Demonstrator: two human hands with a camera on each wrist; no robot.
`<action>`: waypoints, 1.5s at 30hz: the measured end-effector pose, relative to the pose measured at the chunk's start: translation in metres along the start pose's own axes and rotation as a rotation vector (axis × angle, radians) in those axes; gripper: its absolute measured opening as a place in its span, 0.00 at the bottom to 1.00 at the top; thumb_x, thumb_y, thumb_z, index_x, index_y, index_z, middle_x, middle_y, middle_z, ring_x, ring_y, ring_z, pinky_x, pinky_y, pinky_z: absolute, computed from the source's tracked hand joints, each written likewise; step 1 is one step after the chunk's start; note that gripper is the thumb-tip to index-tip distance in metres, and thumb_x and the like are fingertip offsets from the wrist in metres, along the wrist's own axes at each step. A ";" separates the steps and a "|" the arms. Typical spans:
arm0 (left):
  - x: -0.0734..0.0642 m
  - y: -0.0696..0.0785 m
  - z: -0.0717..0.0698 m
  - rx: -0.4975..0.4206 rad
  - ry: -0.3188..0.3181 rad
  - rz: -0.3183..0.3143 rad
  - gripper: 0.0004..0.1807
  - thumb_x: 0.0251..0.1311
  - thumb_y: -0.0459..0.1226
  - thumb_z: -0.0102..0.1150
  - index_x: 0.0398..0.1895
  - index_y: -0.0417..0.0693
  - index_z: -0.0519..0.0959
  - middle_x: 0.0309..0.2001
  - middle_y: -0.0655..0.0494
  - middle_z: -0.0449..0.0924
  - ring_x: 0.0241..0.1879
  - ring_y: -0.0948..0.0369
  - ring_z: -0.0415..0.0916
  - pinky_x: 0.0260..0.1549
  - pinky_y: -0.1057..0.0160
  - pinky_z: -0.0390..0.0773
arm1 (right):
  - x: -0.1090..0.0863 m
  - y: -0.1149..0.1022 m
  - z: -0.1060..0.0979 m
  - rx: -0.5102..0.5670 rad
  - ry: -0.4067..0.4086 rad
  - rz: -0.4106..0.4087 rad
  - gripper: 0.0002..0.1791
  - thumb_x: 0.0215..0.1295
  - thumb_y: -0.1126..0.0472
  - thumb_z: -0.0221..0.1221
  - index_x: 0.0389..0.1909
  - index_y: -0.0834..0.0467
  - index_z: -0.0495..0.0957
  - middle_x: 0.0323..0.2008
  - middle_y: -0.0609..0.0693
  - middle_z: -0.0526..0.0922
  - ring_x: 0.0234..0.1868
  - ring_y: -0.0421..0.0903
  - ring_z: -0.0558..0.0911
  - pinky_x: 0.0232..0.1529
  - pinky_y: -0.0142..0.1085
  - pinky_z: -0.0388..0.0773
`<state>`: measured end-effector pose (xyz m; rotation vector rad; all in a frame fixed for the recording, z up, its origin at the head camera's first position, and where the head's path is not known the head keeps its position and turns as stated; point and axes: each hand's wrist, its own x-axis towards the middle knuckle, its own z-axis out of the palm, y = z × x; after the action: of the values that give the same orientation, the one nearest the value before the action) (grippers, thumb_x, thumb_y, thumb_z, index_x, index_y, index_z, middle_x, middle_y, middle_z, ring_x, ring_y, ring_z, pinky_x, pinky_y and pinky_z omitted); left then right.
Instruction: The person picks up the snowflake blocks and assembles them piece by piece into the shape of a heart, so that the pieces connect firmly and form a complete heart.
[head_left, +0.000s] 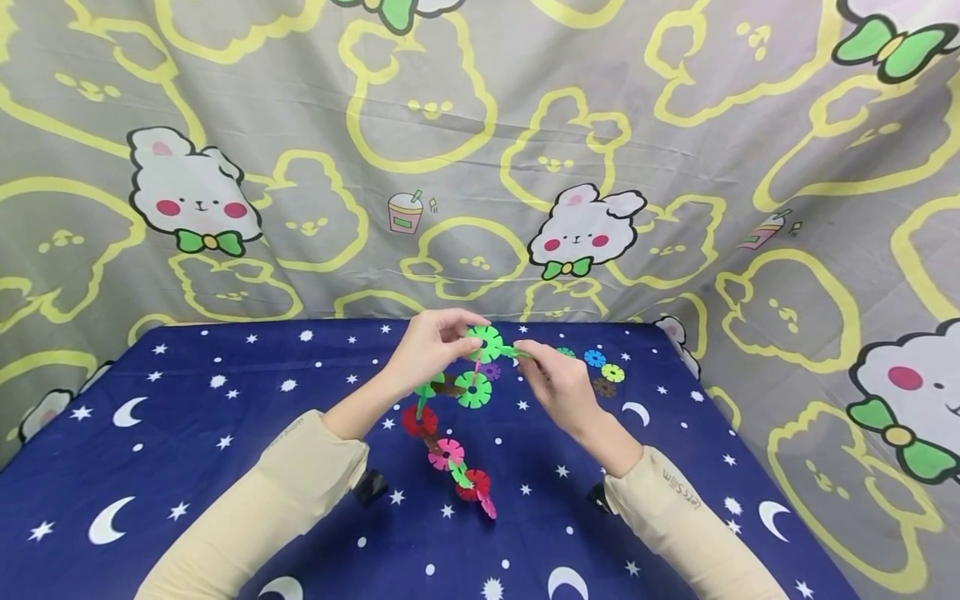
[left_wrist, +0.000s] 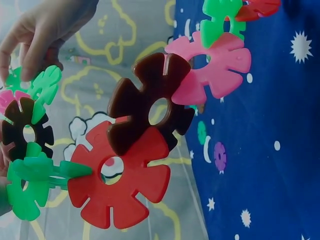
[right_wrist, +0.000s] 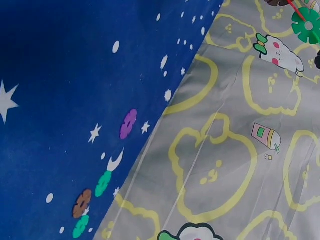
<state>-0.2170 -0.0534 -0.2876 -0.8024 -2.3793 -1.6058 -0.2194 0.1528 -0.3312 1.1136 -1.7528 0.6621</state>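
— Grey cloth (head_left: 292,108) printed with yellow outlines hangs behind my desk (head_left: 225,392), which is spread in dark blue with stars and moons.

— From the head view, what have your hands got?

— My left hand (head_left: 435,342) pinches a green disc (head_left: 487,337) between thumb and fingers, at the top of a chain (head_left: 416,417) of coloured discs trailing below. My right hand (head_left: 561,385) pinches a green piece (head_left: 516,351), seen nearly edge-on.

— How do those two lie?

— The disc is just left of my right fingers, and the piece's long line runs sideways from those fingers toward the disc's right edge. They look to be touching; whether slot sits in slot is too small to tell. My left hand is nearer, being on the disc. Past my right hand lie a loose blue disc (head_left: 594,358) and yellow disc (head_left: 612,372).

— And the left wrist?

— Up close, a red disc (left_wrist: 132,172) joins a brown disc (left_wrist: 137,107), then a pink disc (left_wrist: 222,65), slanting toward the upper right. Fingers at upper left touch green pieces (left_wrist: 46,85); whose, I cannot tell.

— Right wrist?

— None of my fingers show, so their grip I cannot tell from there. A purple disc (right_wrist: 128,124) lies on the desk near its edge.
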 end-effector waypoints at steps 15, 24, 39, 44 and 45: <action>-0.001 0.000 0.002 -0.061 -0.021 -0.008 0.12 0.54 0.29 0.59 0.43 0.39 0.80 0.20 0.53 0.74 0.22 0.60 0.76 0.19 0.66 0.70 | 0.000 -0.002 0.010 0.053 0.111 -0.002 0.11 0.66 0.62 0.51 0.36 0.67 0.76 0.23 0.55 0.81 0.16 0.41 0.75 0.17 0.27 0.69; -0.002 0.002 0.005 -0.078 -0.014 -0.035 0.11 0.54 0.27 0.59 0.41 0.39 0.80 0.21 0.50 0.75 0.24 0.60 0.79 0.26 0.63 0.77 | -0.001 -0.005 0.014 0.052 0.173 -0.030 0.08 0.66 0.65 0.51 0.34 0.67 0.74 0.31 0.59 0.83 0.15 0.41 0.71 0.18 0.26 0.68; -0.002 0.009 0.012 -0.081 0.018 -0.095 0.10 0.53 0.26 0.59 0.40 0.38 0.80 0.21 0.51 0.74 0.20 0.61 0.75 0.25 0.63 0.76 | -0.002 -0.002 0.015 0.037 0.141 -0.025 0.10 0.68 0.63 0.49 0.36 0.66 0.73 0.32 0.59 0.82 0.24 0.47 0.81 0.24 0.33 0.76; -0.002 0.008 0.008 -0.081 0.003 -0.076 0.10 0.54 0.27 0.59 0.41 0.40 0.80 0.23 0.50 0.75 0.22 0.59 0.77 0.27 0.57 0.78 | 0.000 -0.001 0.008 0.035 0.065 0.009 0.12 0.67 0.61 0.49 0.42 0.66 0.74 0.34 0.58 0.82 0.11 0.39 0.63 0.16 0.27 0.64; -0.002 0.008 0.008 -0.088 0.004 -0.077 0.11 0.54 0.27 0.59 0.41 0.40 0.80 0.23 0.50 0.75 0.22 0.59 0.78 0.28 0.55 0.78 | 0.000 -0.001 0.007 0.042 0.057 0.020 0.13 0.67 0.60 0.49 0.43 0.66 0.74 0.34 0.58 0.82 0.11 0.38 0.59 0.15 0.27 0.61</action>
<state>-0.2100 -0.0448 -0.2848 -0.7309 -2.3793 -1.7505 -0.2215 0.1469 -0.3344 1.0962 -1.7108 0.7392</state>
